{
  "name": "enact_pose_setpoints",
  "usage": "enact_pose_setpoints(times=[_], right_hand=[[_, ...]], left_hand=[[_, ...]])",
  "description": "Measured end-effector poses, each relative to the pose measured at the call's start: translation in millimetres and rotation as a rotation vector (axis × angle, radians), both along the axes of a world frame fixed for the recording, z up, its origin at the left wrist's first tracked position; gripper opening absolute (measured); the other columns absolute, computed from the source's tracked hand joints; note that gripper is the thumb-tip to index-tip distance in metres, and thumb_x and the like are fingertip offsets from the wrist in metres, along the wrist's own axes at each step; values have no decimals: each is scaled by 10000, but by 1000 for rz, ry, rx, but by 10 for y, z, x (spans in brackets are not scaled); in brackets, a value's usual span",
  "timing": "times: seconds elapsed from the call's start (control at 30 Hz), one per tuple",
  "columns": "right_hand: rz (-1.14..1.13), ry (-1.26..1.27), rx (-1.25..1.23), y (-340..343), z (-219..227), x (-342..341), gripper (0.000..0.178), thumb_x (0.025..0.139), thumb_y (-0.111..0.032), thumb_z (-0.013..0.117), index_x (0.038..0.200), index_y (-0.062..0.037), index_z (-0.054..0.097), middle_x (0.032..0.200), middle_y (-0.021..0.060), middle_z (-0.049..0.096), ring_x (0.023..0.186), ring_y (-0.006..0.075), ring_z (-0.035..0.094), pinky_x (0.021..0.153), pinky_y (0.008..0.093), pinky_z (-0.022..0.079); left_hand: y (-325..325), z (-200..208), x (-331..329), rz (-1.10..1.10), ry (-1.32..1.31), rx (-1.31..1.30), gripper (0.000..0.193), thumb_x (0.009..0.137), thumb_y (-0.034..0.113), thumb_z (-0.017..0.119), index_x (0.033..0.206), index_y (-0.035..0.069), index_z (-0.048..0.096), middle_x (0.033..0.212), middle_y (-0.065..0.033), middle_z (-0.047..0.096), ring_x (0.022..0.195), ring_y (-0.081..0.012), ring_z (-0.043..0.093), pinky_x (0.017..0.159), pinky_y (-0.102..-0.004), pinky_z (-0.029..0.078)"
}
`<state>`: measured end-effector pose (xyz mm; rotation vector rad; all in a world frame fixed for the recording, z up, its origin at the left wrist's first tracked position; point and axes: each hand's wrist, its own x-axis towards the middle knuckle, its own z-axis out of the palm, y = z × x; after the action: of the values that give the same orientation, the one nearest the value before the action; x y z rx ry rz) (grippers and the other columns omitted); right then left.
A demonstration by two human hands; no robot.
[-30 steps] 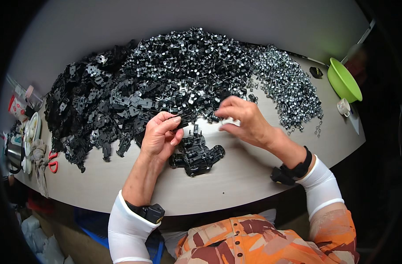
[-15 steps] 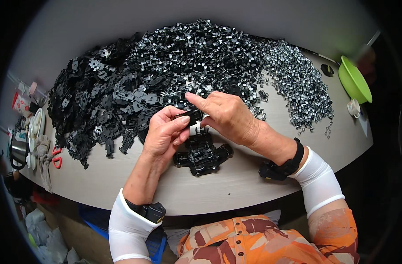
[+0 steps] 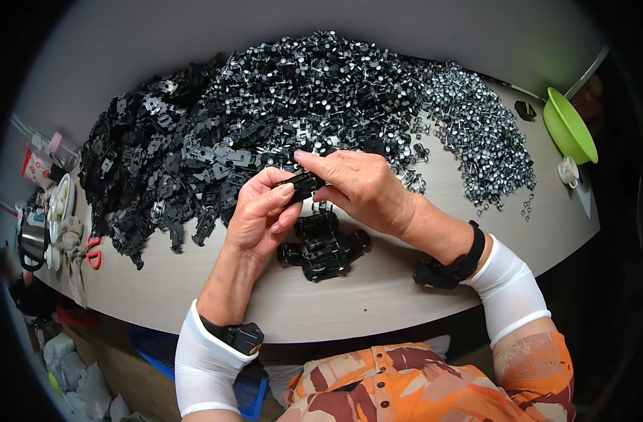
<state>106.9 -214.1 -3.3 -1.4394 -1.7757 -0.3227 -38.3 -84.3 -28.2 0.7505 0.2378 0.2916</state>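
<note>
Black plastic clip (image 3: 302,186) sits pinched between both my hands, just above the worktop (image 3: 378,309) and right in front of me. Starting at the far left edge: a small metal pot (image 3: 32,245), a crumpled grey rag (image 3: 72,243) and a pair of red-handled scissors (image 3: 93,253) sit well apart from where I'm working. Moving in, the big heap of flat black parts (image 3: 160,176) spreads across the left half of the worktop, running into the shinier black-and-silver heap (image 3: 321,91) behind my hands.

Now my left hand (image 3: 262,214): thumb and fingers are curled and pressed onto the left end of the clip, holding it firm. The clip's long axis runs roughly left to right, tilted a little up toward the right, so each hand has one end. My right hand (image 3: 367,190) comes over from the right, thumb and forefinger closed on the clip's right end, knuckles up. Both hands meet on it, touching or nearly so; neither is nearer than the other, though the left one cradles more of it from below.

Just beneath my hands, toward me, lies a small cluster of black assembled pieces (image 3: 323,246) on the bare worktop, close under the clip.

Further right, the pile of small silver fasteners (image 3: 483,141) fans out, then a green bowl (image 3: 569,126) and a little white cup (image 3: 568,171) at the far right edge, well away.
</note>
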Motion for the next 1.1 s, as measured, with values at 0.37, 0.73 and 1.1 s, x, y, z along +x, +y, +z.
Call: enact_pose_setpoints(times=[0.37,0.73,1.1], right_hand=[[85,460,-105,-40,-180,51,438,673,-77,775,1079,-20,623,852,91,679,704,145,655,633,265,541],[284,478,-732,-171,87,213,220,732,-97,724,917,12,677,868,143,685,795,210,667,729,296,539],[187,375,-749,-171,-97,217,164,730,27,663,893,12,661,816,158,673,747,232,669,660,313,524]], left_hand=[[22,69,-8,-53,47,51,109,857,93,613,835,26,531,665,-50,547,410,-84,456,322,-165,292],[402,107,-142,377,368,1089,58,807,32,649,860,9,650,666,23,578,511,-19,454,441,-160,351],[183,278,-122,256,365,1096,70,786,28,654,853,7,657,681,19,578,577,-42,512,499,-177,392]])
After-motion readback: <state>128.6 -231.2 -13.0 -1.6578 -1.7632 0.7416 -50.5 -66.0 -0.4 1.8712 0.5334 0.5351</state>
